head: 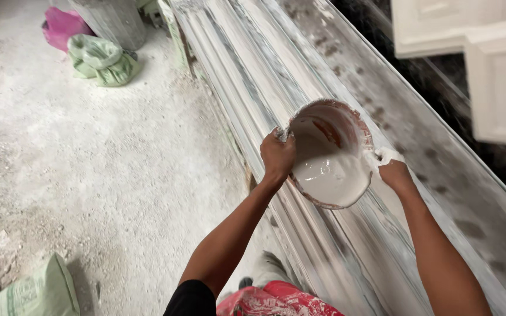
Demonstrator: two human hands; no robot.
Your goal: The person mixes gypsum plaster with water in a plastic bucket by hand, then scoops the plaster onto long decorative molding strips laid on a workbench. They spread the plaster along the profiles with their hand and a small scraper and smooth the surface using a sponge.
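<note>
A round bowl (352,126), reddish under a plaster crust, is tilted over a long white ribbed moulding form (253,64). Wet white plaster (332,175) pools at the bowl's lower side, near the rim. My left hand (277,155) grips the bowl's left rim. My right hand (392,169), smeared with plaster, holds the right rim. Both forearms reach up from the bottom of the view.
A dusty white floor (89,152) lies to the left. On it sit a green sack (101,58), a pink bag (62,26), a grey drum (112,20) and another green sack (30,292). White cast panels (487,52) lie at the top right on a dark surface.
</note>
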